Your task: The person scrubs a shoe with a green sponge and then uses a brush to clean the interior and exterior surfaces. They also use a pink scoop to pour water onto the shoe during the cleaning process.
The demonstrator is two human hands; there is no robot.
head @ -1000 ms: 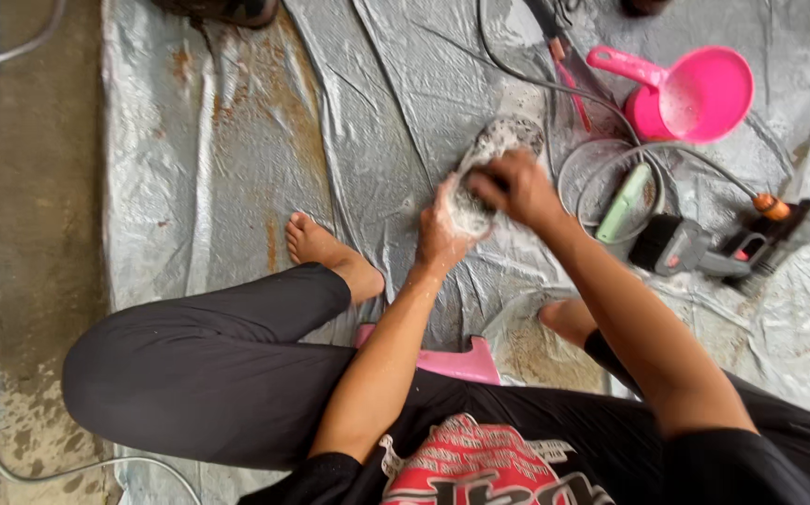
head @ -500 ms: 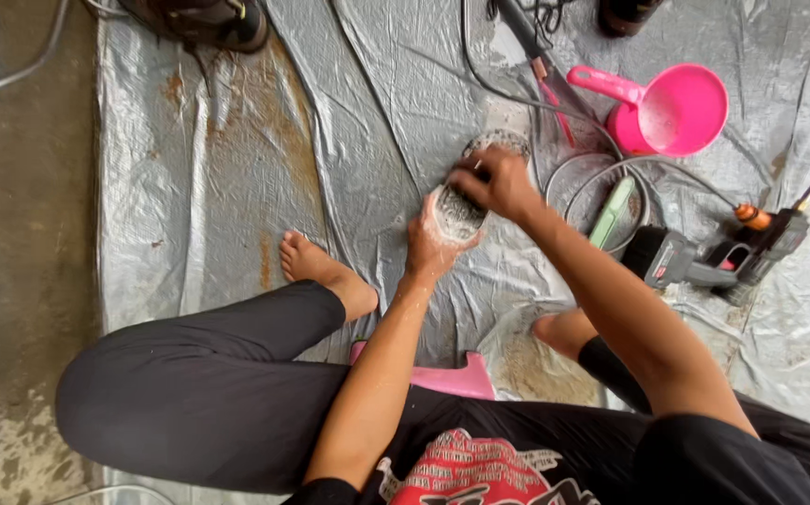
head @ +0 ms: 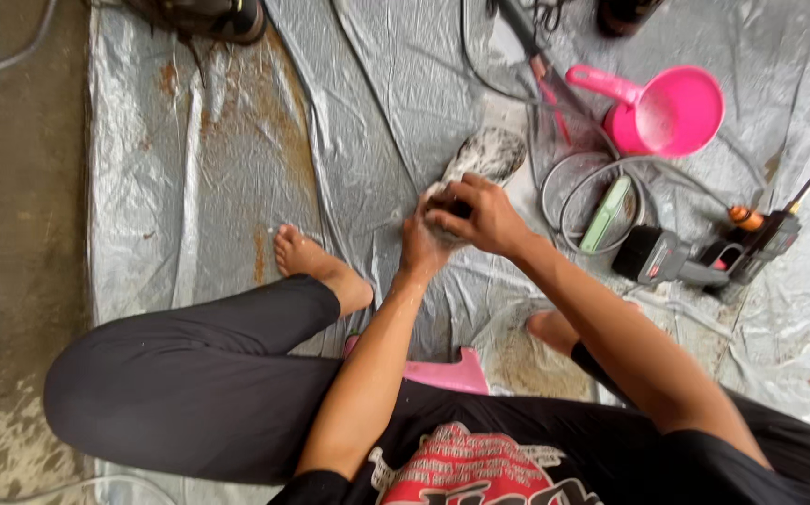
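A soapy grey shoe (head: 483, 155) sits at the middle of the scene, sole up and tilted, its toe pointing far and right, held above the silver tarp (head: 199, 178) that covers the floor. The left hand (head: 421, 238) grips its near end from below, fingers wrapped around the heel. The right hand (head: 480, 215) is closed over the same end from above, curled around something dark that is too hidden to name. Both hands are wet with foam. Just right of the shoe, a grey hose (head: 592, 178) loops in coils on the tarp, with a pale green bar-shaped object (head: 605, 215) lying inside the loops. Farther right and far, a pink scoop (head: 667, 110) with a handle stands open side up. On the right, a black and red spray gun (head: 704, 257) lies on its side, its thin lance reaching to the far right edge. Near the person, 2 bare feet rest on the tarp: the left foot (head: 316, 262) to the left of the hands, the right foot (head: 555, 329) under the right forearm. A pink low stool (head: 442, 372) shows between the legs. At the far left edge lies a dark shoe (head: 209, 19).
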